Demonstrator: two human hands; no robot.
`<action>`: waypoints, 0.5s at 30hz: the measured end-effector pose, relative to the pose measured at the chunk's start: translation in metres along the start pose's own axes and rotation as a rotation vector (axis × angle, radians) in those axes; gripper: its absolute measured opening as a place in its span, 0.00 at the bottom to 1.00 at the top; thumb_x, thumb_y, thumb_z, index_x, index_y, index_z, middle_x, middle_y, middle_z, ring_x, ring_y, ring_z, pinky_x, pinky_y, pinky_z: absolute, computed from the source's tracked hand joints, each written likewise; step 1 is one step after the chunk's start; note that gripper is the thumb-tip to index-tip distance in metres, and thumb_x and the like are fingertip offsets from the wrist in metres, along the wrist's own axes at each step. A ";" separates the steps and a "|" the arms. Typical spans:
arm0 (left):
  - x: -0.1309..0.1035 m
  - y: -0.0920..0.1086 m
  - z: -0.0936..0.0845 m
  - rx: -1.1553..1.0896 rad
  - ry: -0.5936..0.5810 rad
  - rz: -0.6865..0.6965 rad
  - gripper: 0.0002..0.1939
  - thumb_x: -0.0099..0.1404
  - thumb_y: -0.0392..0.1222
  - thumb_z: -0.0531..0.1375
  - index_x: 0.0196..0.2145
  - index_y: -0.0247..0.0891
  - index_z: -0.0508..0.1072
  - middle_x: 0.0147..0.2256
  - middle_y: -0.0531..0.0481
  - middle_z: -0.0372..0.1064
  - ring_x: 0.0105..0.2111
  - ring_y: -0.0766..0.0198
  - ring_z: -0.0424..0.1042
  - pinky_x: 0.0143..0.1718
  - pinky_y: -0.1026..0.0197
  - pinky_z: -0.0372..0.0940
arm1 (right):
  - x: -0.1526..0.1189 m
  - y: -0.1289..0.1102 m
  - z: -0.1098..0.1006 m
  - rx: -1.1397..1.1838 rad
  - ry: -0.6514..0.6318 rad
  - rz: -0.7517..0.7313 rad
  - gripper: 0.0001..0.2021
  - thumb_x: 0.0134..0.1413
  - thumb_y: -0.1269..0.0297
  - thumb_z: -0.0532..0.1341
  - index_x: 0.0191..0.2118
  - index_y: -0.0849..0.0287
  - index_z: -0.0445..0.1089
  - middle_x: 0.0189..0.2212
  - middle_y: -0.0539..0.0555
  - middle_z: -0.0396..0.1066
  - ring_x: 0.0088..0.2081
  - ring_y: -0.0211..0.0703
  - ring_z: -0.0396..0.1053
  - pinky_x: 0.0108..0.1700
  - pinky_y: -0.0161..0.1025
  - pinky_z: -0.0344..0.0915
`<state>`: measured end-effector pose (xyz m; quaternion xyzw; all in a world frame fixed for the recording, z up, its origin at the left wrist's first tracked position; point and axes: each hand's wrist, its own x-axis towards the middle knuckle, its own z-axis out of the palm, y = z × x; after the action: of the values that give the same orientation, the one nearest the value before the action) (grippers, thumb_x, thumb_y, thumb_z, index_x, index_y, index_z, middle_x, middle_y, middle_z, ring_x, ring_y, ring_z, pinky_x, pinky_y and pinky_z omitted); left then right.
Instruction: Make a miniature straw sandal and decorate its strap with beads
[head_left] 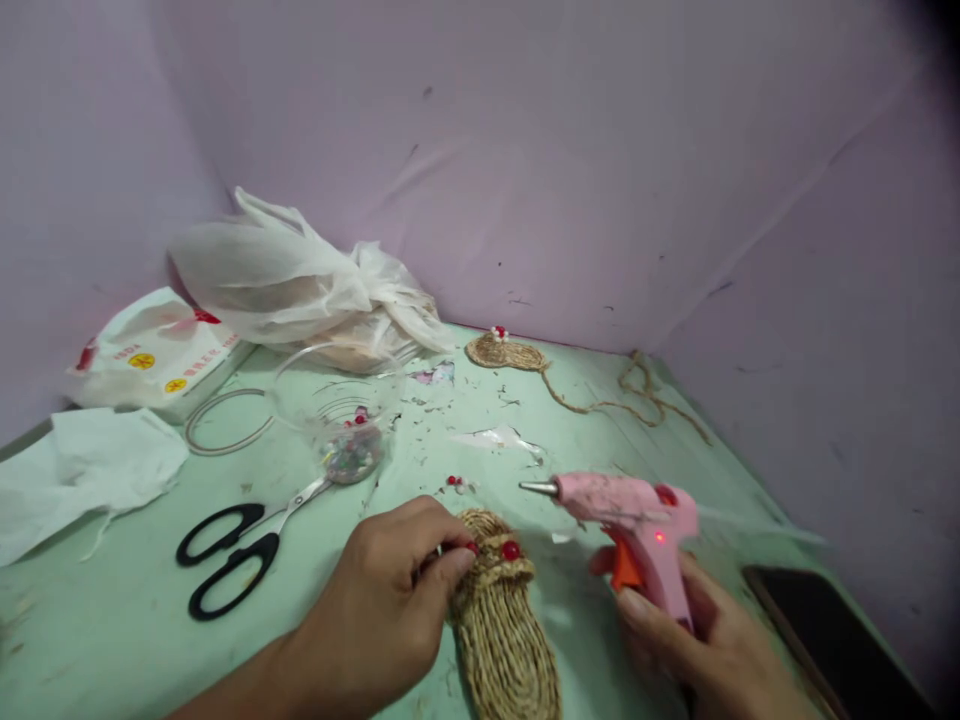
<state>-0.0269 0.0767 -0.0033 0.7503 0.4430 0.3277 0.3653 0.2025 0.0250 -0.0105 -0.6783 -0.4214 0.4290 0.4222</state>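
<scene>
My left hand (397, 590) pinches a red bead (472, 548) against the strap of a small woven straw slipper (506, 640), which lies on the table. Another red bead (511, 550) sits on that strap, just right of my fingertips. My right hand (697, 640) is wrapped round the handle of a pink hot glue gun (622, 500), its fingers by the orange trigger. The gun's metal nozzle points left, above the table and apart from the slipper; a small red light glows on its body. A few loose red and white beads (456, 484) lie beyond the slipper's toe.
Black-handled scissors (247, 560) lie left, their blades by a clear container of beads (352, 450). Behind are a plastic bag (300, 280) and a tissue pack (161, 350). Another straw sole (506, 352) trails twine at the back. A dark phone (832, 640) lies right.
</scene>
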 end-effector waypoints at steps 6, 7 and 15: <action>0.000 0.006 -0.003 0.176 -0.068 0.083 0.10 0.64 0.36 0.50 0.30 0.38 0.70 0.25 0.52 0.65 0.25 0.67 0.66 0.27 0.64 0.57 | 0.020 -0.020 0.029 0.199 -0.187 0.074 0.20 0.39 0.60 0.66 0.42 0.59 0.65 0.20 0.45 0.62 0.19 0.34 0.55 0.21 0.32 0.52; 0.000 0.006 -0.003 0.196 -0.075 0.095 0.10 0.64 0.36 0.50 0.30 0.38 0.70 0.25 0.52 0.66 0.25 0.67 0.66 0.26 0.64 0.57 | 0.021 -0.020 0.033 0.225 -0.218 0.076 0.21 0.39 0.61 0.66 0.42 0.59 0.64 0.22 0.46 0.63 0.20 0.33 0.55 0.21 0.32 0.53; 0.007 0.010 -0.004 0.334 -0.173 0.089 0.12 0.65 0.37 0.49 0.28 0.39 0.70 0.25 0.52 0.67 0.25 0.66 0.67 0.26 0.64 0.59 | 0.023 -0.015 0.045 0.423 -0.304 0.068 0.20 0.39 0.68 0.64 0.41 0.60 0.60 0.36 0.52 0.68 0.22 0.30 0.62 0.21 0.30 0.58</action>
<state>-0.0228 0.0806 0.0084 0.8446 0.4248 0.1996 0.2574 0.1639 0.0608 -0.0137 -0.5164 -0.3578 0.6185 0.4719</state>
